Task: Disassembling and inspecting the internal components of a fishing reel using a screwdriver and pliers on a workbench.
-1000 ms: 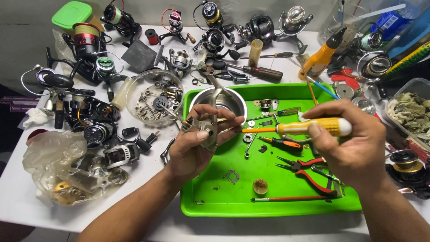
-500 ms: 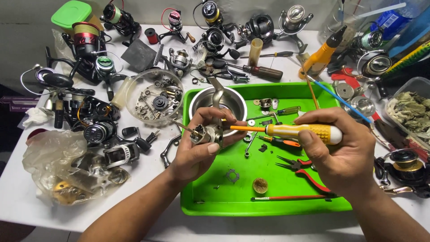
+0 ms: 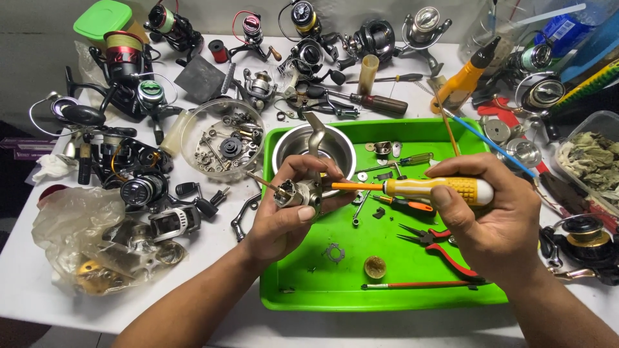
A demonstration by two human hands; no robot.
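My left hand grips a small silver fishing reel body above the left part of the green tray; the reel's foot sticks up toward the steel bowl. My right hand holds a yellow-handled screwdriver level. Its orange shaft tip touches the right side of the reel body.
Red-handled pliers, a small orange screwdriver, a thin red brush, a gear ring and small parts lie in the tray. Many reels crowd the table's back and left. A clear parts dish and a plastic bag sit left.
The screwdriver has dropped from a slight slant to level, and its tip has come in against the reel body. My left hand turned the reel a little.
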